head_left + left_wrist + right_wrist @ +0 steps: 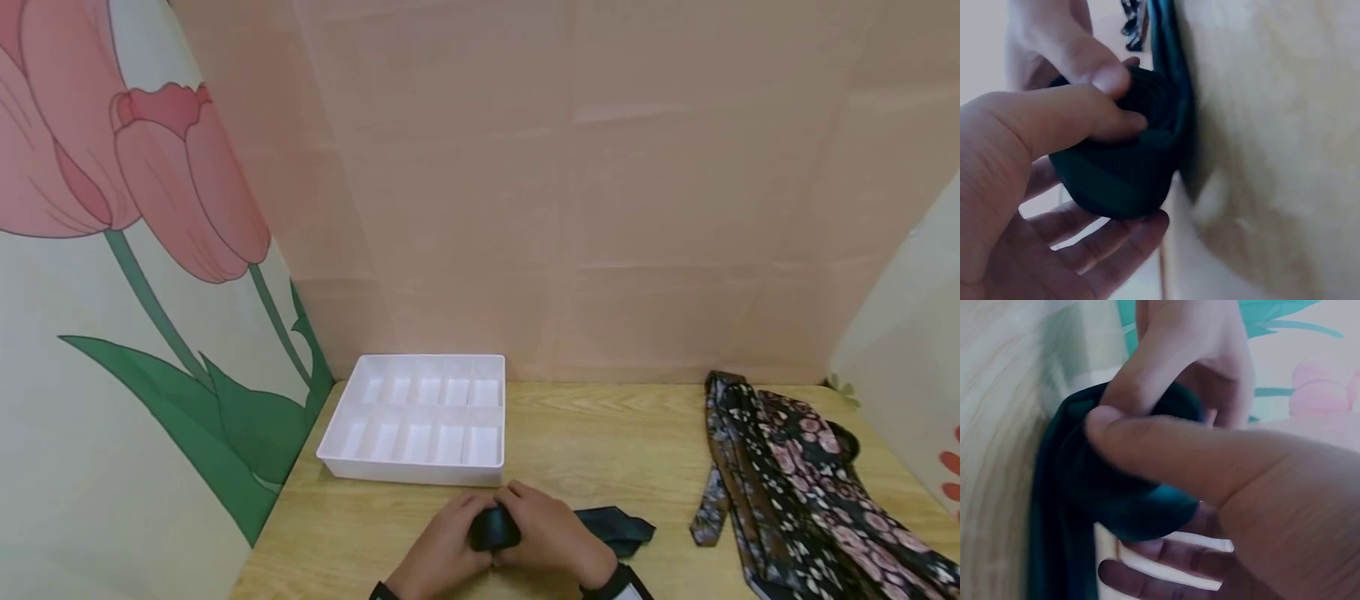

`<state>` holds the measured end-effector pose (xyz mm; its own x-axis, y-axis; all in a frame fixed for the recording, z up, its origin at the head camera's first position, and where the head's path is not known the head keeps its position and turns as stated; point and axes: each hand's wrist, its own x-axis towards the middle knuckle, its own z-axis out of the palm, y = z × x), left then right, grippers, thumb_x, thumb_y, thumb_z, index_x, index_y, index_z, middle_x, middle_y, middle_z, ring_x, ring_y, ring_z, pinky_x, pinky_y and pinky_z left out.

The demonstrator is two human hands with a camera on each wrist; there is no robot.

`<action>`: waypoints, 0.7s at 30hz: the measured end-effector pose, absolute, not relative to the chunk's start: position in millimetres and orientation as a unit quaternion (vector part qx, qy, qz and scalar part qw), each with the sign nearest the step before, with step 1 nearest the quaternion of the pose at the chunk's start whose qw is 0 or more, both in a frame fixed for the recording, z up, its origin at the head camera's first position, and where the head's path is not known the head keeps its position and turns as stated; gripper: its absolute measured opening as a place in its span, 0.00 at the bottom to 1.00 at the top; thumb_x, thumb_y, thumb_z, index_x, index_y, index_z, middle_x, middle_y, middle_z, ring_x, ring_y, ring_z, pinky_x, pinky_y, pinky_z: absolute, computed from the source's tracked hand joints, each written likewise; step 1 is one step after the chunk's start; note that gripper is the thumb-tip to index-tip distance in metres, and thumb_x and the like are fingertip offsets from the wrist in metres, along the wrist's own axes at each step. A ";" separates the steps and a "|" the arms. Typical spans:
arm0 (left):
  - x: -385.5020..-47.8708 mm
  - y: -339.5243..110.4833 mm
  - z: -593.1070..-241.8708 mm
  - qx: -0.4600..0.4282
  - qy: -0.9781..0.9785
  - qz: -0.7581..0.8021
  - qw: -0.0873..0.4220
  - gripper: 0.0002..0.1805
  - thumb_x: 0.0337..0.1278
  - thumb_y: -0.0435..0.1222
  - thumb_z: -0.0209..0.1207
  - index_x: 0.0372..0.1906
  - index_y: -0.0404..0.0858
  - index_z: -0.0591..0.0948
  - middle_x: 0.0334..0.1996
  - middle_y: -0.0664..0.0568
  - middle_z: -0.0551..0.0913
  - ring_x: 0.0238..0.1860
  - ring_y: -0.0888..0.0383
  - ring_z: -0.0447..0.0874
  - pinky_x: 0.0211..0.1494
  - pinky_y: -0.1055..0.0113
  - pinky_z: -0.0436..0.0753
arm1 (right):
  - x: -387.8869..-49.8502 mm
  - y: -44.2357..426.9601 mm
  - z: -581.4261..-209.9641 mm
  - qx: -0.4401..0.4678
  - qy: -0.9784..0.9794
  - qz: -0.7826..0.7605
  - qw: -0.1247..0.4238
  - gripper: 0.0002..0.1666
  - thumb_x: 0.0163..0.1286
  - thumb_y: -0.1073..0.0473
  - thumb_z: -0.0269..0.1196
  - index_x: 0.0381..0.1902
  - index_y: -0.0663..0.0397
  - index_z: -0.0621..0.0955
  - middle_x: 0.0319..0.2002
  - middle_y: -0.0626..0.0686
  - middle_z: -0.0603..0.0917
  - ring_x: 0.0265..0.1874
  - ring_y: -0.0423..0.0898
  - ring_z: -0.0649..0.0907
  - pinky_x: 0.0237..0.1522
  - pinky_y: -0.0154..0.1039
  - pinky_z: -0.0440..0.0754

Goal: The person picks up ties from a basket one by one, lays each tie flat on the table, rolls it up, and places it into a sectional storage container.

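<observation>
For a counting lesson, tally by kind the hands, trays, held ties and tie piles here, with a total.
Left hand and right hand: 2
White tray: 1
Held dark green tie: 1
Pile of patterned ties: 1
Total: 5

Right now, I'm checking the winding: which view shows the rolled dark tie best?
The left wrist view: coiled layers of the dark tie show there. The right wrist view shows it with thumbs over most of the coil; the head view shows a small dark roll plus a loose end.
</observation>
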<state>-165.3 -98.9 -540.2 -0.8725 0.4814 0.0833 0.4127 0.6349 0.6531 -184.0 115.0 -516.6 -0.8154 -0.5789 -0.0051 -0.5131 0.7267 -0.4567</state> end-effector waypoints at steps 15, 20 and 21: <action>-164.1 -93.0 -545.2 0.218 0.898 0.376 0.070 0.32 0.55 0.30 0.75 0.63 0.52 0.75 0.64 0.58 0.79 0.64 0.59 0.79 0.65 0.58 0.82 | -183.2 117.0 -523.2 -0.285 0.925 -0.239 0.073 0.36 0.48 0.46 0.86 0.49 0.47 0.79 0.44 0.44 0.81 0.41 0.39 0.81 0.44 0.40 0.84; -165.3 -92.4 -539.6 0.248 0.917 0.311 0.027 0.31 0.48 0.33 0.79 0.58 0.55 0.81 0.61 0.60 0.80 0.63 0.59 0.79 0.64 0.58 0.83 | -181.0 113.6 -518.4 -0.301 0.922 -0.235 0.064 0.42 0.50 0.39 0.84 0.58 0.45 0.78 0.48 0.42 0.80 0.46 0.39 0.82 0.47 0.41 0.85; -165.0 -91.8 -538.6 0.251 0.922 0.295 0.014 0.31 0.47 0.34 0.79 0.58 0.54 0.81 0.60 0.60 0.81 0.62 0.60 0.79 0.64 0.59 0.83 | -180.5 112.6 -517.0 -0.302 0.922 -0.234 0.061 0.43 0.51 0.40 0.84 0.60 0.46 0.78 0.49 0.43 0.81 0.47 0.40 0.83 0.49 0.42 0.86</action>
<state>-165.0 -91.8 -538.6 -0.8733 0.4713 0.1229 0.4550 0.6992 0.5514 -180.5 112.6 -517.0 -0.8105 -0.5850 0.0294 -0.5282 0.7083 -0.4682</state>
